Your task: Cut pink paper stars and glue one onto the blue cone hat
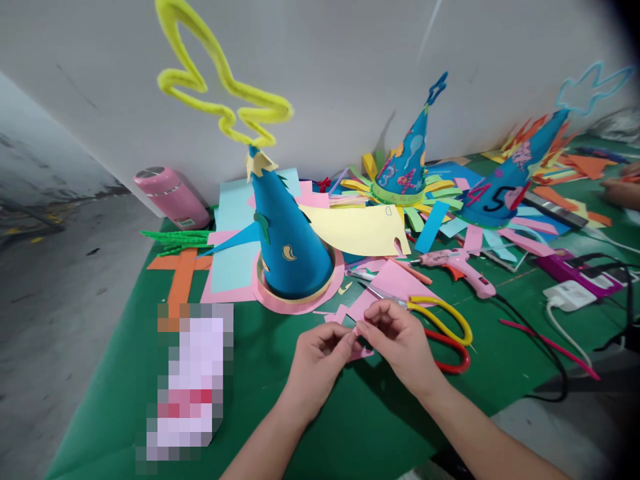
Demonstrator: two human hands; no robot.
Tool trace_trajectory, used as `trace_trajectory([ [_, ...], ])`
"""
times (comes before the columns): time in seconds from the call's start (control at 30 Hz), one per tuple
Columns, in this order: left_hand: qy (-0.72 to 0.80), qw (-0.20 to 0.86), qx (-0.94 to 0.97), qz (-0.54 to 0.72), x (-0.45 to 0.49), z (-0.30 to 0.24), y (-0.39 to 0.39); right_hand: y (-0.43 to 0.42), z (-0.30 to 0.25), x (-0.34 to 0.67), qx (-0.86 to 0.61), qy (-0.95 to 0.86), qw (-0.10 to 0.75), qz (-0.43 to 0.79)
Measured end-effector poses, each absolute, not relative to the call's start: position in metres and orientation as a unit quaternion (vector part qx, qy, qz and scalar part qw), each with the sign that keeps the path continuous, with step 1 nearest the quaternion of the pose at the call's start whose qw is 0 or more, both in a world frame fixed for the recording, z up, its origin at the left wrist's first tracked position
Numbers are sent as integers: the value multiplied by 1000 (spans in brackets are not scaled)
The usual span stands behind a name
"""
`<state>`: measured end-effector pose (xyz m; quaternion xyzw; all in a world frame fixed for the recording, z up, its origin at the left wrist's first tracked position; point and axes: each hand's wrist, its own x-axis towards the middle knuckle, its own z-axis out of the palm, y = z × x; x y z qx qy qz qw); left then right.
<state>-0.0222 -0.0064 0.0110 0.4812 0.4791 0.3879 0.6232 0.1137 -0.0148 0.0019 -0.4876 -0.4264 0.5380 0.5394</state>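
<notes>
My left hand (324, 357) and my right hand (400, 339) meet over the green table, fingertips pinched together on a small piece of pink paper (357, 330), mostly hidden by the fingers. Just under them lies another pink scrap (361, 355). Scissors with one yellow and one red handle loop (440, 319) rest beside my right hand, partly behind it. Beyond my hands stands a blue paper cone hat (295, 233) with a pink brim, a few small paper cutouts and a big yellow fuzzy-wire shape (225, 80) on its tip.
A pink hot glue gun (463, 267) lies right of the scissors, its black cord trailing. Two more decorated cone hats (407, 160) stand behind. A pink bottle (173, 197) is at the back left. Paper sheets (360, 227) and a purple power strip (583, 273) lie about. Another person's hand (623, 190) shows far right.
</notes>
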Motion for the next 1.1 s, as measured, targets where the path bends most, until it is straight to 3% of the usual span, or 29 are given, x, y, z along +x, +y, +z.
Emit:
trace_trajectory([
  [0.33,452,696,364,423,-22,8,-5,-16,4,115,-475,-458,483,576],
  [0.57,479,647,431,406,-21,10,-6,-15,3,110,-486,-474,482,554],
  [1.1,458,656,438,411,-23,8,-5,-11,9,121,-473,-487,452,578],
])
